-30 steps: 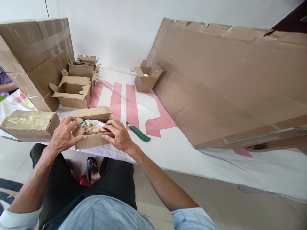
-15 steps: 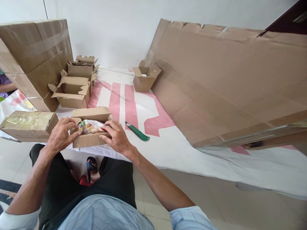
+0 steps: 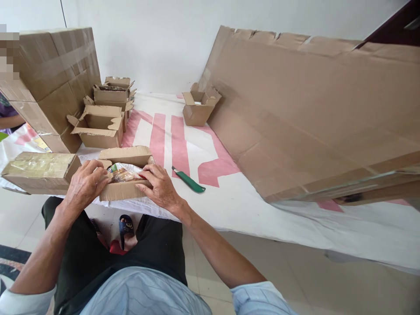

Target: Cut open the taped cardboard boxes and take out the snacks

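A small open cardboard box (image 3: 123, 191) stands at the table's front edge. Inside it lies a clear plastic packet (image 3: 126, 172) with brownish contents and a white and green printed part. My left hand (image 3: 85, 179) is closed on the box's left end, thumb and fingers pinching a short flap. At the right end, my right hand (image 3: 160, 186) has its fingers bent over the edge and its thumb against the front wall. A bit of red shows by its fingertips. Right of the box, a green-handled cutter (image 3: 190, 181) lies on the cloth.
A taped closed box (image 3: 41, 170) sits left of my hands. Behind are several open boxes (image 3: 98, 131) and a tall stack of cartons (image 3: 59, 74). A small open box (image 3: 197, 109) stands by a large slanted cardboard sheet (image 3: 311, 113). Another person's arm (image 3: 13, 121) shows far left.
My left hand's fingers have shifted slightly at the box's left end. The right hand, the box and the packet stay nearly as they were.
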### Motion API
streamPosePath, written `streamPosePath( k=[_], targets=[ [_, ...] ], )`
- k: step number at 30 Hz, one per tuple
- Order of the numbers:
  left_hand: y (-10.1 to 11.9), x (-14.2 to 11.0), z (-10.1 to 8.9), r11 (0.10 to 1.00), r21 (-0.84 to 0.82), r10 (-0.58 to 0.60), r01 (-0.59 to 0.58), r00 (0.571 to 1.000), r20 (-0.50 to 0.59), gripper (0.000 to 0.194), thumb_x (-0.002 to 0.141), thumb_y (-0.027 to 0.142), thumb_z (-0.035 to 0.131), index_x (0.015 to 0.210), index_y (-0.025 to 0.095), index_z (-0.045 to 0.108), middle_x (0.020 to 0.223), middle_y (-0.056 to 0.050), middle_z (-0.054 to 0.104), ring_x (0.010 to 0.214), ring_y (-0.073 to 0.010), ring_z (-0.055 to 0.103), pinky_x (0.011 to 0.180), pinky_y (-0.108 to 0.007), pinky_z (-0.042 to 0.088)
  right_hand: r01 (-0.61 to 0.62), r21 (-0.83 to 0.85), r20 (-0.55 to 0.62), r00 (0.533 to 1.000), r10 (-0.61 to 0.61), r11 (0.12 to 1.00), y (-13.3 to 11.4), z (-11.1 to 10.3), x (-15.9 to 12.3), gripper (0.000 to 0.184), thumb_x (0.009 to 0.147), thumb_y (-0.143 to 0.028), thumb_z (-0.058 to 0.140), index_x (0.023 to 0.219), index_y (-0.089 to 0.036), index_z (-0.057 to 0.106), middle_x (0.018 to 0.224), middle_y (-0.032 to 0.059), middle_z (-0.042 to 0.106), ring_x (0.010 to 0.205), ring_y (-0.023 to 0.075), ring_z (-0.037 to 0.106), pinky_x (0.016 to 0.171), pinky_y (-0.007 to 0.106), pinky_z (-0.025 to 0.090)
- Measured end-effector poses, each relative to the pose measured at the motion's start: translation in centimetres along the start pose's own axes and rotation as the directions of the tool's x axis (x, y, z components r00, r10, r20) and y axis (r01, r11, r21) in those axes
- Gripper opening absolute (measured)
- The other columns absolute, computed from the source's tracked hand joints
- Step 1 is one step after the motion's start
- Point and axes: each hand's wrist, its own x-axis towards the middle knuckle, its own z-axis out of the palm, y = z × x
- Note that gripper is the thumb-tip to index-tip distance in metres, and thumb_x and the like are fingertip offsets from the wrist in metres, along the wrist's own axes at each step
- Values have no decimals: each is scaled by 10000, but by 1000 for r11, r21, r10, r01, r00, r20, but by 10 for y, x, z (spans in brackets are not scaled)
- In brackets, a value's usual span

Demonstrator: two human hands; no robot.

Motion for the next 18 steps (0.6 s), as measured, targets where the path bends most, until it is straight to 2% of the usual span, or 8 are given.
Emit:
streamPosePath(
  k=[6,10,12,18],
  targets=[
    [-1,-1,1,997,-68,-36,36,999,-3,236,1149,391,643,995,257,761,1172,-122,774,1113,-318,713,1023,-483,632,-7,8,9,1000,7,1000,0,0,0,301,1126,-450,776,1356,-265,833,1372,157,749,1311,379,682,1177,604,582],
    [-9,2,-2,991,-112,-70,76,996,56,234,1079,419,750,911,256,741,1115,-90,791,1097,-305,739,1005,-453,625,0,6,5,1000,0,1000,0,0,-1,288,1114,-430,786,1349,-270,836,1380,157,753,1315,384,690,1186,613,582],
    [-13,6,-6,993,-91,-72,80,993,90,200,1046,419,788,932,257,757,1123,-90,798,1103,-316,750,985,-453,629,1,3,9,1000,-1,1000,0,0,-2,285,1113,-432,788,1345,-273,837,1378,157,758,1310,387,693,1185,617,584],
    [-11,18,-8,999,0,32,-32,989,144,114,1060,360,755,1017,258,783,1213,-113,805,1152,-329,763,983,-447,645,4,0,25,1000,-4,1000,1,-1,-2,329,1131,-487,769,1351,-252,839,1375,167,753,1311,390,695,1188,613,587]
  ],
)
